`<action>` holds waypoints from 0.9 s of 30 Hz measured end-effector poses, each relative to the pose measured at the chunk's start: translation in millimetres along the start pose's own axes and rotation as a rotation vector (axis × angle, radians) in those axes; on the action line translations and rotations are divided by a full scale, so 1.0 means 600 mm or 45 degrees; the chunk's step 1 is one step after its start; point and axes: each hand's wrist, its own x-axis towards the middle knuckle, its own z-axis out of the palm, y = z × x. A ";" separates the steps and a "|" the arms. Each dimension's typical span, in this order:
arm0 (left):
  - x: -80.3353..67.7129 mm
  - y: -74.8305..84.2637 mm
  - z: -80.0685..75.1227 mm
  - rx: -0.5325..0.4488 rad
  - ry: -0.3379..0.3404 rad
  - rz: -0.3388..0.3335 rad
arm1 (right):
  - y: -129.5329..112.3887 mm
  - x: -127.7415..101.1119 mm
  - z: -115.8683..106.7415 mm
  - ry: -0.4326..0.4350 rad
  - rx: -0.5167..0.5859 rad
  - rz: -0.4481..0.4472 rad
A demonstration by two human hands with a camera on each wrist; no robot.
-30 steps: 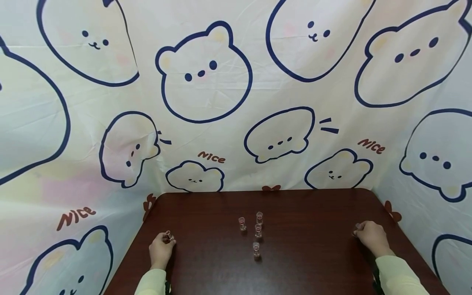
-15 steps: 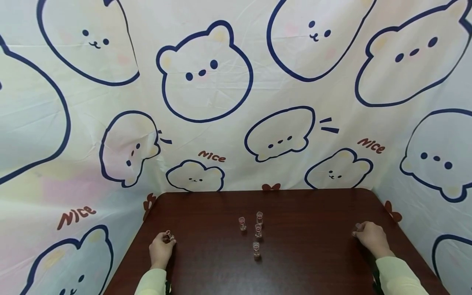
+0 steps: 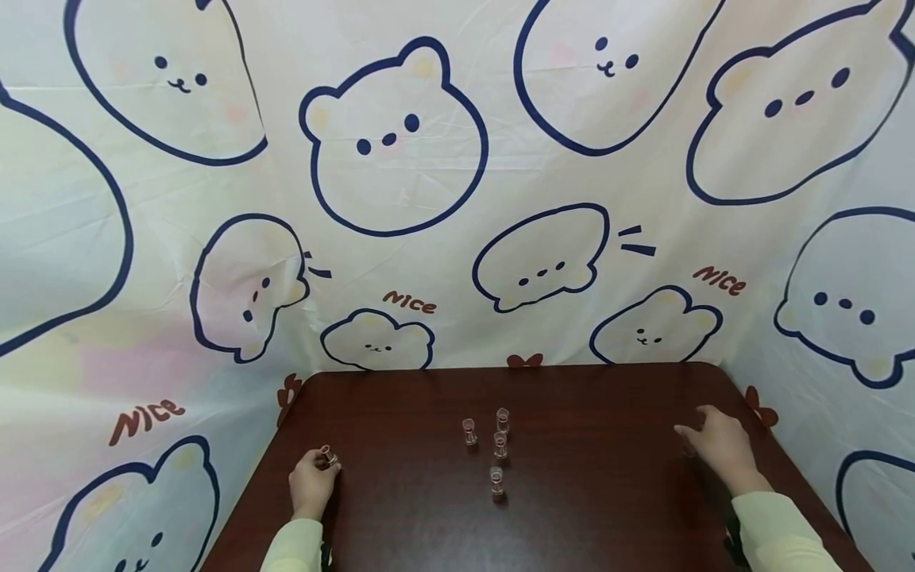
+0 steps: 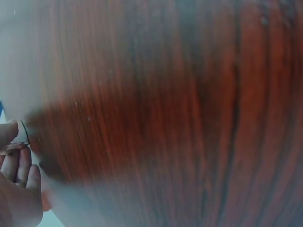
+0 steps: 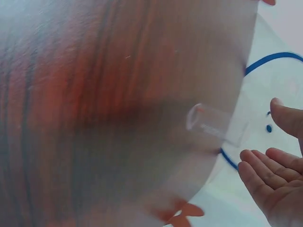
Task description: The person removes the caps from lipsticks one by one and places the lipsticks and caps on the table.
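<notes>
clear container [image 5: 216, 126] near right hand [image 5: 279, 182], whole in wrist view, faint from head

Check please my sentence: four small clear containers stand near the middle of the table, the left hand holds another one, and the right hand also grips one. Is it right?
Not entirely: the right hand grips nothing. The right wrist view shows its thumb and fingers open, apart from the clear container. The rest is right.
</notes>
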 end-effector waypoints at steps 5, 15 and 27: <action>0.000 -0.001 0.000 -0.003 -0.001 -0.007 | -0.036 0.000 0.006 0.061 0.063 -0.065; 0.000 0.000 0.001 -0.018 -0.007 -0.024 | -0.121 0.002 0.033 -0.004 0.205 -0.229; 0.002 0.001 -0.004 -0.021 -0.029 -0.025 | -0.202 -0.018 0.087 -0.100 0.326 -0.471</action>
